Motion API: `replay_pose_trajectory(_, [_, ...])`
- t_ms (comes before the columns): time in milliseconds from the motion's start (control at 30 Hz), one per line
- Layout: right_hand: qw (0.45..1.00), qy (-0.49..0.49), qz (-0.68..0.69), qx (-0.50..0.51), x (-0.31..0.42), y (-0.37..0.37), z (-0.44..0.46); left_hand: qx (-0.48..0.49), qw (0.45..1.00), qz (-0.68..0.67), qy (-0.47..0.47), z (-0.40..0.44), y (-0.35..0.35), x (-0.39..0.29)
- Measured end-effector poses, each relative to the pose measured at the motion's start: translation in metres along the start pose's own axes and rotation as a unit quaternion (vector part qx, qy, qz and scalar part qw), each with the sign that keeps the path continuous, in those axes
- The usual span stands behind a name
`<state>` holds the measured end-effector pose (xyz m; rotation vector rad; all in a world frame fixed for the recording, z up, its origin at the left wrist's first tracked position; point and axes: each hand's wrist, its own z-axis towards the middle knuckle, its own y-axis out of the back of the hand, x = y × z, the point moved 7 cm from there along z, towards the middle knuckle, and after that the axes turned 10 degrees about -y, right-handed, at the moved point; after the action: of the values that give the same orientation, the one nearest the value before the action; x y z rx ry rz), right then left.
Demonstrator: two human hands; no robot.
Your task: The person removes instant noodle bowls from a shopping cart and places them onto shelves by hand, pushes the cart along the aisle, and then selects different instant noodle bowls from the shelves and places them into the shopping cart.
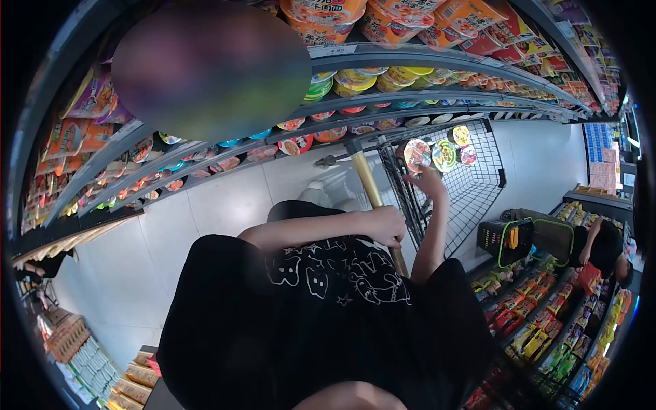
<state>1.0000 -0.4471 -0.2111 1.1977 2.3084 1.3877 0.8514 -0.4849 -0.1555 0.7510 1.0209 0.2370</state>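
My left hand is wrapped round the yellowish handle bar of a shopping cart, with the forearm across my black shirt. Beyond the bar, my right hand is over the black wire cart, its fingers apart and holding nothing visible. Just past its fingertips is a red-and-white noodle tub; whether they touch is unclear. Beside that tub are a green-and-white round tub, a yellow-lidded cup and a smaller pinkish cup, all inside the cart.
Shelves of instant noodle tubs run along the front and left. At the right, a person with a red package is near a black basket and snack shelves. A blurred oval covers part of the upper left.
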Motion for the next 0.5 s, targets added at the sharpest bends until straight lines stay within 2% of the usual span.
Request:
replay_pose_trajectory(67, [0.982,0.060,0.048,-0.175,0.028,0.045,0.016,0.021,1.000,0.002,0.011,0.009,0.003,0.004])
replay_pose_trajectory(100, [0.955,0.107,0.182,-0.206,0.043,0.062,0.026,0.021,1.000,0.001,0.012,0.013,0.006,0.005])
replay_pose_trajectory(167, [0.922,0.102,0.370,-0.054,0.071,0.064,0.077,-0.056,0.995,-0.083,0.026,0.020,0.017,0.009])
replay_pose_trajectory(200, [0.876,0.094,0.471,0.035,0.086,0.057,0.101,-0.020,0.993,-0.097,0.057,0.024,0.012,0.017])
replay_pose_trajectory(267, [0.857,0.029,0.506,0.092,0.117,0.055,0.128,-0.049,0.992,-0.106,0.048,0.028,0.009,0.020])
replay_pose_trajectory(300, [0.858,0.034,0.504,0.096,0.128,0.055,0.142,-0.074,0.990,-0.113,0.035,0.029,0.014,0.020])
replay_pose_trajectory(367, [0.842,-0.029,0.526,0.115,0.139,0.041,0.165,-0.070,0.990,-0.120,0.035,0.033,0.016,0.019])
replay_pose_trajectory(400, [0.844,-0.023,0.522,0.121,0.141,0.034,0.183,-0.062,0.989,-0.130,0.044,0.034,0.019,0.020])
replay_pose_trajectory(467, [0.780,0.021,0.617,0.104,0.143,0.027,0.205,-0.060,0.987,-0.138,0.060,0.035,0.021,0.022])
replay_pose_trajectory(500, [0.781,0.025,0.614,0.110,0.146,0.025,0.206,-0.112,0.967,-0.224,0.047,0.036,0.026,0.023])
